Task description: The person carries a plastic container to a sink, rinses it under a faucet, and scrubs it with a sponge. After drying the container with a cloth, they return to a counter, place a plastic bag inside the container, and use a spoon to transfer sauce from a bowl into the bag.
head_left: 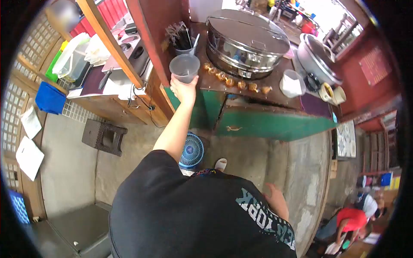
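Observation:
My left hand point(184, 89) reaches forward, its fingers and thumb around the lower part of a clear round plastic tub point(184, 64) at the counter's left front. The tub is see-through and has no lid on it. Behind it stands a cup of utensils point(187, 50), with dark and white handles sticking up. To the right of the tub, several small knotted bags of brown sauce point(230, 81) lie in a row along a large round steel steamer point(245, 47). My right hand point(276, 201) hangs low at my side, fingers partly visible and apart, holding nothing that I can see.
A white tub point(293, 84), a large lidded pot point(320, 56) and small cups point(328, 92) are on the counter's right. Below, a blue fan point(191, 150) stands on the floor near my feet. A dark stool point(103, 136) sits left. People point(352, 219) are far right.

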